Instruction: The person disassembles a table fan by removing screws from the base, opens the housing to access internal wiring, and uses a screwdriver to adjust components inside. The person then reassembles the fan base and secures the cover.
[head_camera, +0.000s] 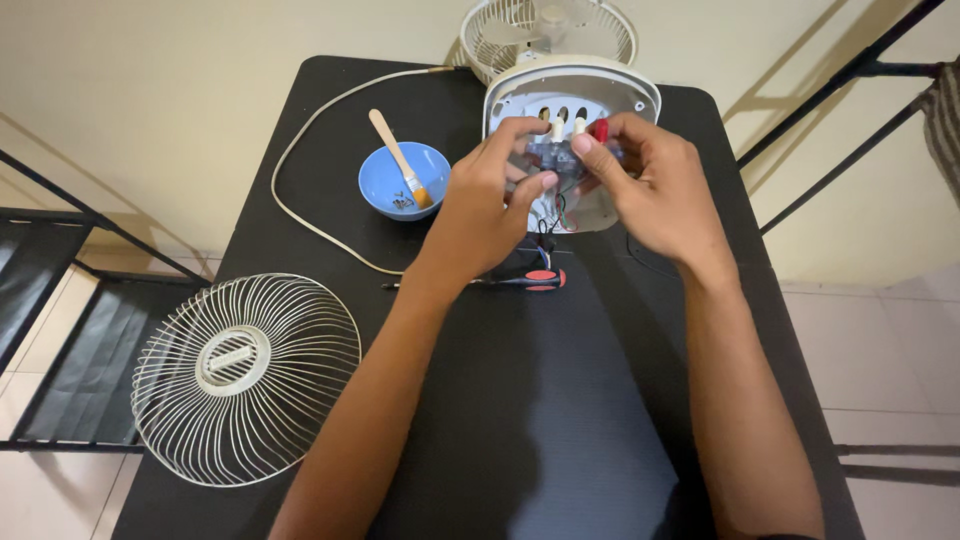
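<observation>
Both hands meet over the open white fan base (620, 95) at the far middle of the black table (560, 400). My left hand (490, 195) and my right hand (650, 185) together grip a small clear switch block (553, 156) with white push buttons and one red button (599, 129). Thin wires hang from the block down into the base. A screwdriver (525, 279) with a black and red handle lies on the table just below my left wrist, partly hidden by it.
A blue bowl (385, 195) holds a small brush (400, 160) and several screws. A white wire fan guard (245, 375) lies at the near left. A white power cord (300, 160) loops along the left. The fan's rear cage (545, 35) sits beyond the far edge.
</observation>
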